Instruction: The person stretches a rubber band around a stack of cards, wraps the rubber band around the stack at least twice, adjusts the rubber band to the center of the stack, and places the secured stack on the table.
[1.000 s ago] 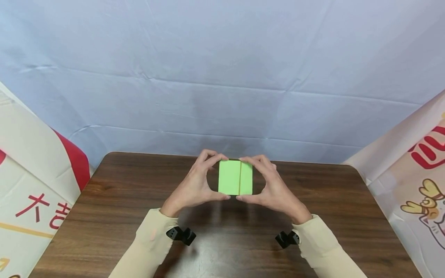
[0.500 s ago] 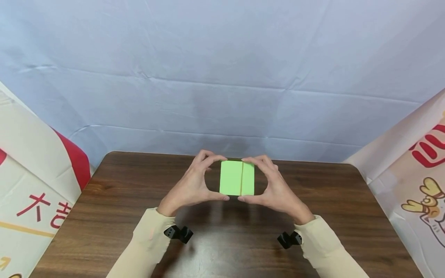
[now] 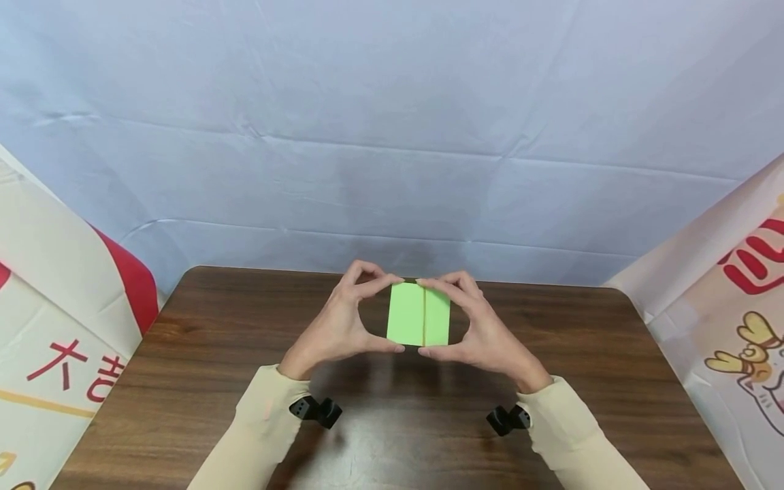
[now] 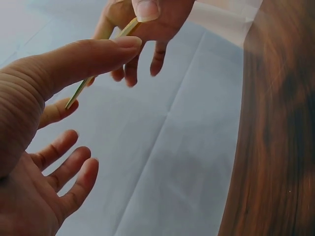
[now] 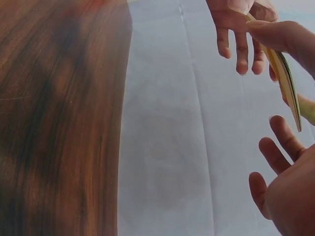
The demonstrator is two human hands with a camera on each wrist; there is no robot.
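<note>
A light green square paper pad is held up over the table between both hands, with a thin tan band running across it right of its middle. My left hand pinches its left part, thumb on the near edge and index finger on the far edge. In the same way my right hand grips the right part, its fingertips right at the band. The left wrist view shows the pad edge-on as a slim strip; from the right wrist, its layered edge appears slightly bowed. The other fingers of both hands stay off it.
Below the hands lies a dark wooden table with rounded far corners. A pale blue-grey cloth hangs behind it. Printed cloths flank the left and right sides. Each wrist wears a small black camera.
The pad has shifted slightly right and tilts a little more. My right index fingertip has slid left along the far edge, and the band lies slightly further left than half a second ago.
</note>
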